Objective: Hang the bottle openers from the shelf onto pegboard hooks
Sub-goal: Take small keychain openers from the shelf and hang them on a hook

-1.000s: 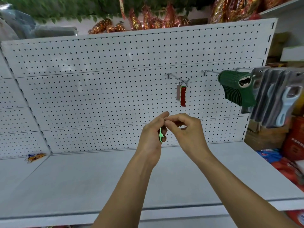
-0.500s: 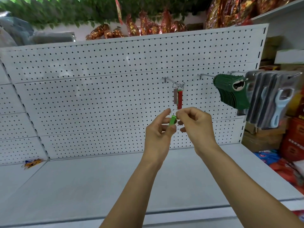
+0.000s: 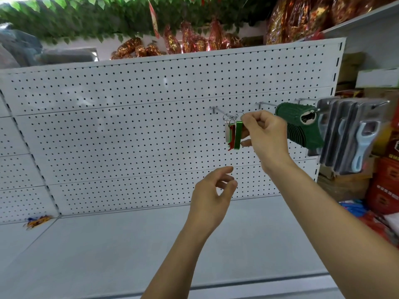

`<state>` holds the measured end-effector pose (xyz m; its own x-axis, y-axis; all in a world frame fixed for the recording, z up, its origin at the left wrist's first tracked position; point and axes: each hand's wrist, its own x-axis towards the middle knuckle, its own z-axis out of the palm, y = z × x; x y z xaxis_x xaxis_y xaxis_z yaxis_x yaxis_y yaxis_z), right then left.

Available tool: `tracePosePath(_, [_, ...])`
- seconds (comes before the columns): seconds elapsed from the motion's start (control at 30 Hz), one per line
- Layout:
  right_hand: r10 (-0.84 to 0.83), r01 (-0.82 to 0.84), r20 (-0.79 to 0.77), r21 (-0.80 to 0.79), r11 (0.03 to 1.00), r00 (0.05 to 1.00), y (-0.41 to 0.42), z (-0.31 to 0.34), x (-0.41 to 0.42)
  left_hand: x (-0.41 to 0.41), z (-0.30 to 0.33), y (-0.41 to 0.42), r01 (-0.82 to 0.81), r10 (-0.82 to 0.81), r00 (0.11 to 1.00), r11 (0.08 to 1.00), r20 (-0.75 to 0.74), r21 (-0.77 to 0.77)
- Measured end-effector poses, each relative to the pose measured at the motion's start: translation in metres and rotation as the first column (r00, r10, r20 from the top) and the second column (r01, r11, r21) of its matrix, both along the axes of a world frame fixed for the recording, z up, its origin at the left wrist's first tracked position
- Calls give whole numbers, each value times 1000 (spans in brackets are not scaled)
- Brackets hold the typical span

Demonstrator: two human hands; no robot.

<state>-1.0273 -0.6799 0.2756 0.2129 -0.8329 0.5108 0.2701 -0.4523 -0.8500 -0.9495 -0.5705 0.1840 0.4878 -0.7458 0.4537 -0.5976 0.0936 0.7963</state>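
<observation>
one green bottle opener [image 3: 238, 134], a slim flat metal bar hanging from a silver key ring, sits at the outer end of a pegboard hook [image 3: 222, 112], touching a red opener [image 3: 231, 137] and a silver opener [image 3: 226, 133] already hung there. the right hand [image 3: 266, 137] pinches the green opener's ring at the hook's tip, fingers curled around it; whether the ring has fully passed over the tip cannot be told. the left hand [image 3: 212, 190] hovers below, apart from everything, fingers loosely curled and holding nothing. the likely risk is that letting go too soon, with the ring only resting on the tip, would let the opener slide off and drop to the grey shelf [image 3: 108, 255] beneath; a nudge against the neighbours could also swing them toward the end of the hook. the white pegboard [image 3: 108, 126] spans the back. to the right, a second hook carries a stack of dark green openers [image 3: 302, 128], and beyond them hang carded pale blue openers [image 3: 358, 139]. a small bundle of colourful items [image 3: 37, 220] lies far left on the shelf.
</observation>
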Motion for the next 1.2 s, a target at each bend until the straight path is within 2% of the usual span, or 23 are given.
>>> tracePosePath(0.17, [14,-12,-61,32,999,998,-12,3,7,3,-10,5,-89,78,980,995,186,55])
tracePosePath(0.4, [13,-9,-136,30,1000,991,-19,-5,11,7,-20,9,-164,129,935,983,330,82])
tracePosePath(0.5, [59,-56,-151,25,998,987,-16,-18,4,7,-25,16,-190,139,914,977,382,99])
tracePosePath(0.57, [39,-46,-216,-29,999,976,-10,-37,-4,6,-31,24,-211,153,903,972,401,104])
tracePosePath(0.67, [-75,-6,-391,-201,980,917,10,-83,-16,7,-48,43,-259,190,879,960,438,103])
tracePosePath(0.8, [-79,-119,-572,-301,946,817,56,-149,-30,6,-84,76,-342,258,860,932,439,121])
tracePosePath(0.9, [-29,-212,-658,-283,935,753,89,-193,-35,4,-119,107,-405,311,844,903,437,141])
tracePosePath(1.0, [30,-306,-716,-260,916,698,122,-229,-32,5,-154,145,-458,342,845,859,411,227])
tracePosePath(1.2, [91,-439,-806,-220,871,584,180,-271,-8,13,-197,217,-528,392,837,761,382,376])
